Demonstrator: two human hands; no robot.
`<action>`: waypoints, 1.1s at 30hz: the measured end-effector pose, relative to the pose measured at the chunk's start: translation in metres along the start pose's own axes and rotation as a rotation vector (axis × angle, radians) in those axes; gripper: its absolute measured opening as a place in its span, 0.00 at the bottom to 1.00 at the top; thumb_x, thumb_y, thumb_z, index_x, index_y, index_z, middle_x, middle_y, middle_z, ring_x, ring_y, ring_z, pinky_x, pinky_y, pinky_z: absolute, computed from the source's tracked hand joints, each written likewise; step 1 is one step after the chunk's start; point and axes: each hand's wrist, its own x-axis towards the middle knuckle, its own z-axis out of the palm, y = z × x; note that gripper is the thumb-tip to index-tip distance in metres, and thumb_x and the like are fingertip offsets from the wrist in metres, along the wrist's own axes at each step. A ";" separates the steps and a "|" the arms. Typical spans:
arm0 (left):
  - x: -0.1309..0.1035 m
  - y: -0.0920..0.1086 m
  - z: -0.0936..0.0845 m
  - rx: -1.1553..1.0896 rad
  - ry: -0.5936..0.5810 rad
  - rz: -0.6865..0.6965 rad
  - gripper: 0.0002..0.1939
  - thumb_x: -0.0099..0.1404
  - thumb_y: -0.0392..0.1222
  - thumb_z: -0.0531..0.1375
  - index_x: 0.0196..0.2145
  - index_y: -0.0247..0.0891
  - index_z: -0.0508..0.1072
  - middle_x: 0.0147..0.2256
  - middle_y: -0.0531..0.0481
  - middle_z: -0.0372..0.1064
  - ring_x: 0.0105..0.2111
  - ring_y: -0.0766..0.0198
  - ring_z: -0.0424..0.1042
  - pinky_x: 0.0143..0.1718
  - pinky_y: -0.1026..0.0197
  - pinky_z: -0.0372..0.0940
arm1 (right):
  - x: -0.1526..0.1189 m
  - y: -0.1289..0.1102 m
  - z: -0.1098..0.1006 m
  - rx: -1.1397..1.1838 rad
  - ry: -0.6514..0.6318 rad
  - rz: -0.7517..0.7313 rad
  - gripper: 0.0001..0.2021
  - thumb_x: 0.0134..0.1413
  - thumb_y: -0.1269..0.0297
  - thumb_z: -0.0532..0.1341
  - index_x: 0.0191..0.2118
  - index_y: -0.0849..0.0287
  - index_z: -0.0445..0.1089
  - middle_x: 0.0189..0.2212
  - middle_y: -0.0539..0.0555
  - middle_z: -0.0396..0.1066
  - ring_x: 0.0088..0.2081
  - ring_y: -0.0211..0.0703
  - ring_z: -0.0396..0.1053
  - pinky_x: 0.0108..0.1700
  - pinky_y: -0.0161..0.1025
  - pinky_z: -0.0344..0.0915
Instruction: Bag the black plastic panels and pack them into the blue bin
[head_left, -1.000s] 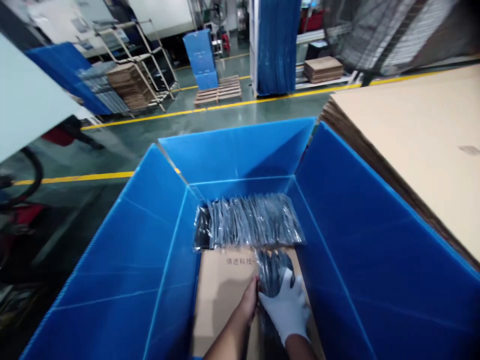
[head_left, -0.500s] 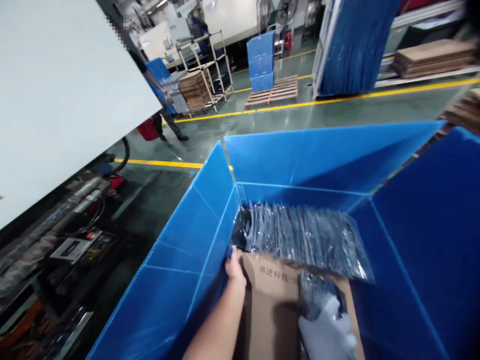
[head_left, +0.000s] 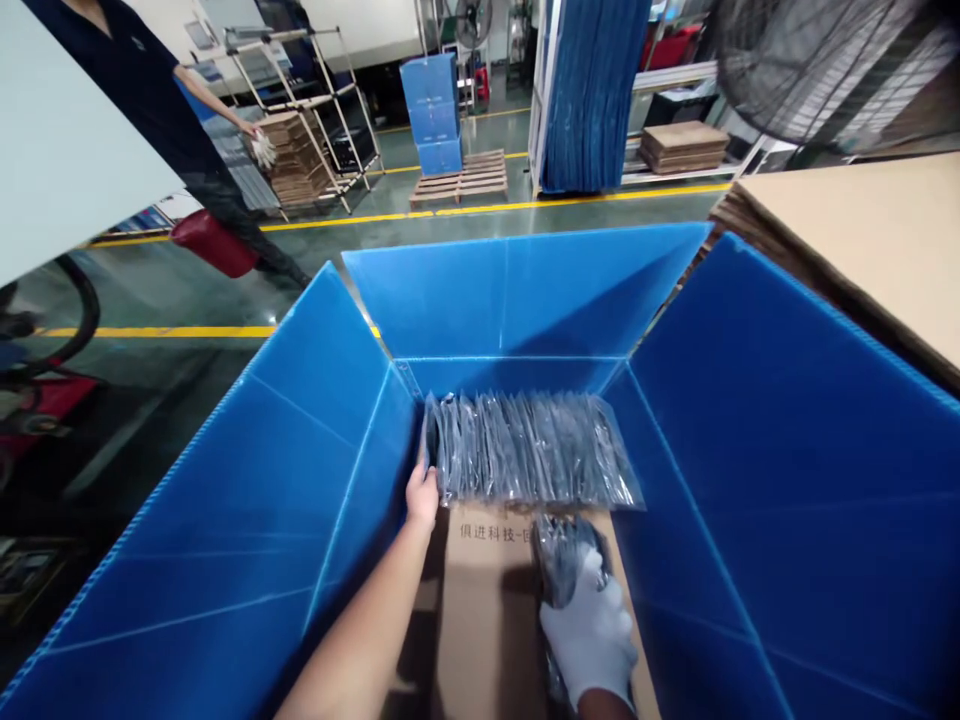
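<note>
My bare left hand (head_left: 422, 497) is at the near left end of a row of clear plastic bags (head_left: 525, 450) with dark contents. Its thumb and fingers close on the end bag's lower edge, partly hidden. The bags stand upright, packed side by side at the far end of a deep blue box (head_left: 517, 290). In a white glove, my right hand (head_left: 591, 628) grips more bagged dark items (head_left: 564, 550) lying nearer to me, its fingertips curled over them. Brown cardboard (head_left: 487, 610) with printed characters lies under these items.
Stacked cardboard sheets (head_left: 862, 230) stand right of the box, with a large fan (head_left: 795, 60) behind. A person in dark clothes (head_left: 172, 110) stands at far left beside a red bucket (head_left: 214, 243). Blue boxes (head_left: 433, 115) sit on a wooden pallet (head_left: 469, 178).
The view has swung right and levelled. The leftmost bag, leaning before, now stands more upright against the row, my left hand still at it. My right hand stays on the nearer bagged items.
</note>
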 end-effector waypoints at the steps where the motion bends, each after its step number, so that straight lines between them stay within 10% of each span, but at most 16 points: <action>1: 0.000 0.002 0.001 0.015 -0.024 0.024 0.19 0.57 0.36 0.65 0.48 0.36 0.75 0.52 0.43 0.72 0.59 0.51 0.64 0.65 0.50 0.50 | 0.001 0.001 -0.002 0.008 -0.018 0.003 0.33 0.56 0.57 0.50 0.66 0.62 0.47 0.52 0.69 0.61 0.44 0.68 0.68 0.38 0.55 0.66; 7: -0.017 0.003 0.005 0.172 -0.299 0.223 0.24 0.59 0.39 0.64 0.54 0.39 0.71 0.58 0.44 0.66 0.62 0.52 0.60 0.66 0.53 0.48 | 0.003 0.004 -0.004 0.077 -0.032 0.005 0.40 0.48 0.56 0.58 0.66 0.59 0.45 0.52 0.70 0.62 0.46 0.67 0.69 0.41 0.55 0.66; 13: -0.008 0.015 0.004 0.145 -0.409 0.053 0.22 0.60 0.47 0.63 0.51 0.38 0.73 0.59 0.41 0.64 0.63 0.50 0.57 0.65 0.49 0.49 | 0.001 -0.002 -0.007 0.113 0.041 0.053 0.42 0.46 0.50 0.61 0.65 0.59 0.48 0.44 0.71 0.68 0.38 0.68 0.73 0.37 0.57 0.66; 22: 0.015 0.009 0.010 0.163 -0.301 -0.125 0.28 0.52 0.37 0.68 0.52 0.40 0.73 0.47 0.45 0.74 0.46 0.53 0.73 0.54 0.50 0.63 | 0.049 0.050 0.000 0.343 -0.277 -0.005 0.53 0.27 0.40 0.70 0.60 0.60 0.53 0.47 0.68 0.72 0.46 0.64 0.73 0.46 0.54 0.69; 28: 0.012 0.007 0.006 0.303 -0.244 -0.086 0.30 0.57 0.49 0.67 0.56 0.40 0.70 0.55 0.41 0.67 0.53 0.49 0.68 0.59 0.49 0.56 | 0.098 0.070 0.023 0.775 -0.566 -0.145 0.37 0.29 0.53 0.73 0.50 0.60 0.67 0.46 0.63 0.75 0.51 0.64 0.71 0.56 0.54 0.66; 33: -0.011 0.011 0.001 0.445 -0.145 0.065 0.35 0.60 0.50 0.65 0.62 0.41 0.62 0.58 0.39 0.63 0.58 0.45 0.61 0.61 0.45 0.52 | 0.104 0.072 0.028 0.813 -0.505 -0.151 0.38 0.30 0.55 0.71 0.53 0.62 0.66 0.49 0.64 0.73 0.53 0.63 0.69 0.58 0.56 0.62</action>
